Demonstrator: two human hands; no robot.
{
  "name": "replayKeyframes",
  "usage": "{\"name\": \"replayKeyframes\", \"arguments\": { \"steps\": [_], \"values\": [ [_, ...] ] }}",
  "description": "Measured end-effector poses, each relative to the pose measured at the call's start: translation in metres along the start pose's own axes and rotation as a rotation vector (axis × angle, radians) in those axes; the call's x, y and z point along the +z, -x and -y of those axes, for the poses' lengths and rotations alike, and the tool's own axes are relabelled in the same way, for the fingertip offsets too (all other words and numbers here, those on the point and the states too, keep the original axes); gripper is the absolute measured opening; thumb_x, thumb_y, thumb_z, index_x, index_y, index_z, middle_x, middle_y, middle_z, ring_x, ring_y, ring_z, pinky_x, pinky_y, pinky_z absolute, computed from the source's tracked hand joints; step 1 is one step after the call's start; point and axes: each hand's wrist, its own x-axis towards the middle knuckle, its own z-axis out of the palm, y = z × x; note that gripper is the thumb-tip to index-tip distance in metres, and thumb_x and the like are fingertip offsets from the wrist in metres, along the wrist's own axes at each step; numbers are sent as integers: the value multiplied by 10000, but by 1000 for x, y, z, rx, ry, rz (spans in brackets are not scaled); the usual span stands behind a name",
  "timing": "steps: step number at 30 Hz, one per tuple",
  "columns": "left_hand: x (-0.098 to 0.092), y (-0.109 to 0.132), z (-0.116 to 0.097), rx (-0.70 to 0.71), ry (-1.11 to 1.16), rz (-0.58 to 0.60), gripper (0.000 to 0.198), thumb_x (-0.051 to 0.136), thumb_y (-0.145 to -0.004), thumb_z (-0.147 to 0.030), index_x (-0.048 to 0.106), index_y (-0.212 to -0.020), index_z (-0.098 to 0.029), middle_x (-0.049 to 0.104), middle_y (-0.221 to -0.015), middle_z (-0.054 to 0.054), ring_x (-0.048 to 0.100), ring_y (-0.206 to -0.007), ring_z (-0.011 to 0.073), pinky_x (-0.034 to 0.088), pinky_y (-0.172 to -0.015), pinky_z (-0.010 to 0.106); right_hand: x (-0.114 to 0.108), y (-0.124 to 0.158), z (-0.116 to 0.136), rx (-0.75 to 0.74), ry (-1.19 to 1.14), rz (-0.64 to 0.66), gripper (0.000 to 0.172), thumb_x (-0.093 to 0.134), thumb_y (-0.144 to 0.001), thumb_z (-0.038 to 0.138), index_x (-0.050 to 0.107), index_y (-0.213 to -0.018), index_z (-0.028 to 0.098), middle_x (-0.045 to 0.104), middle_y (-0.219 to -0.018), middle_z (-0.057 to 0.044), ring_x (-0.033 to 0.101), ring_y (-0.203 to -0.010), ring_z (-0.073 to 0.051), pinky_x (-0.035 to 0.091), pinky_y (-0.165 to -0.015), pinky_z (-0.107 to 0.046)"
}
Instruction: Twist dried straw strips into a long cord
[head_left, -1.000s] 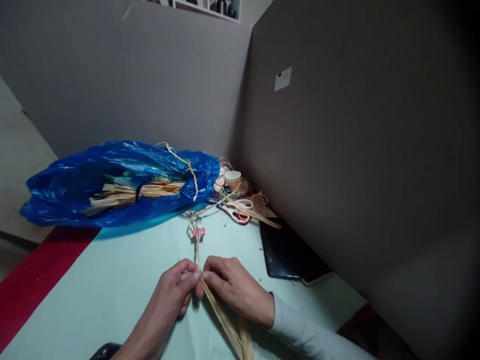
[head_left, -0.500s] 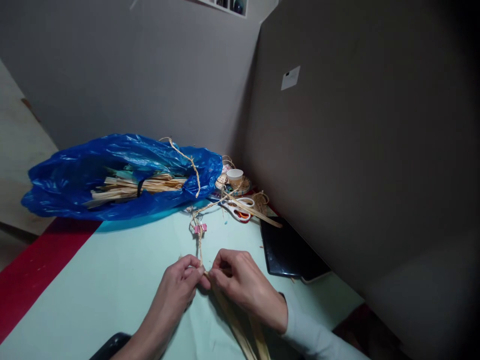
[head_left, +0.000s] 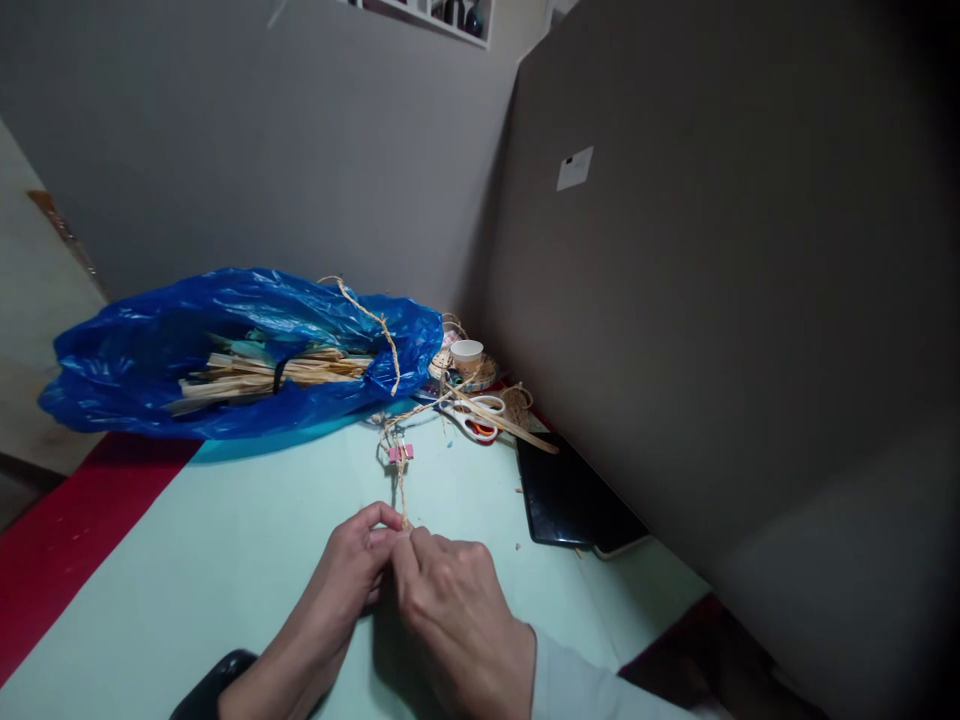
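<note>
A thin twisted straw cord (head_left: 402, 492) runs down from a pink binder clip (head_left: 401, 453) toward me. My left hand (head_left: 360, 550) pinches the near end of this cord between thumb and fingers. Right against it, my right hand (head_left: 450, 600) is closed over the same spot, its back turned up and knuckles bent. The loose straw strips below the cord are hidden behind my right hand and wrist.
Behind the clip lies a blue plastic bag (head_left: 150, 340) holding a bundle of straw (head_left: 315, 367). White-handled scissors (head_left: 480, 415), a paper cup (head_left: 466, 355) and a twine ball (head_left: 517, 402) stand to its right. A black tablet (head_left: 570, 495) lies beside the grey partition (head_left: 675, 300).
My right hand has moved left and turned over, closing up against my left hand. The straw strips seen under my right hand before are now covered.
</note>
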Motion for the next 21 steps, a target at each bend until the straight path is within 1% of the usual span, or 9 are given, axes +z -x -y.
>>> {"name": "replayKeyframes", "arguments": {
  "steps": [2, 4, 6, 7, 8, 11, 13, 17, 21],
  "values": [
    [-2, -1, 1, 3, 36, 19, 238, 708, -655, -284, 497, -710, -190, 391, -445, -128, 186, -382, 11, 71, -418, 164, -12, 2, -12, -4, -201, -18, 135, 531, -889, 184, 624, -980, 147, 666, -918, -100, 620, -805, -237, 423, -654, -322],
    [-3, 0, -1, 13, 71, 42, 284, 740, -660, -327, 501, -721, -186, 473, -476, -103, 202, -374, 4, 65, -420, 169, -27, 2, -32, -30, -519, -40, 187, 555, -905, 342, 663, -916, 190, 685, -865, -45, 617, -815, -191, 432, -721, -282],
    [-3, 2, -5, 16, 81, 56, 318, 761, -663, -356, 506, -731, -178, 575, -545, -58, 234, -372, -4, 65, -418, 170, -35, -4, -51, 82, -777, -139, 308, 453, -961, 384, 670, -881, 180, 679, -855, -36, 601, -799, -155, 430, -743, -257],
    [-3, 3, -7, 11, 80, 62, 328, 766, -666, -366, 510, -735, -174, 603, -573, -42, 249, -371, -6, 70, -417, 168, -36, -7, -59, 119, -885, -125, 305, 464, -954, 389, 666, -904, 165, 672, -870, -44, 594, -808, -153, 433, -751, -256],
    [-3, 4, -9, 6, 77, 70, 331, 766, -674, -377, 512, -738, -173, 616, -587, -33, 273, -371, -3, 80, -415, 167, -33, -12, -64, 134, -1014, -47, 296, 493, -936, 394, 655, -926, 147, 660, -858, -49, 587, -780, -148, 440, -733, -254],
    [-3, 4, -10, 0, 71, 100, 335, 760, -685, -401, 516, -749, -181, 622, -582, -25, 378, -393, 33, 125, -426, 172, -14, -23, -67, 108, -1372, 298, 282, 557, -874, 392, 610, -900, 116, 620, -820, -45, 538, -634, -109, 442, -607, -234],
    [-5, 3, -9, -7, 50, 111, 336, 758, -685, -406, 518, -764, -185, 626, -594, -20, 408, -419, 50, 136, -440, 179, -3, -28, -63, 100, -1400, 353, 250, 565, -858, 365, 592, -834, 118, 591, -789, -31, 470, -570, -79, 395, -531, -207],
    [-5, 2, -6, 29, -10, 139, 339, 722, -716, -426, 514, -831, -185, 635, -632, -22, 305, -414, 27, 113, -451, 183, 5, -31, -59, 160, -1301, 267, 253, 538, -873, 349, 595, -761, 129, 477, -618, 26, 350, -480, -62, 263, -450, -209],
    [-3, 3, -7, 40, -58, 137, 384, 694, -737, -403, 464, -972, -204, 659, -656, -20, 279, -404, 26, 121, -438, 182, 11, -27, -57, 180, -1372, 163, 271, 560, -848, 334, 597, -683, 121, 519, -606, 15, 309, -472, -51, 220, -471, -223]
  ]
}}
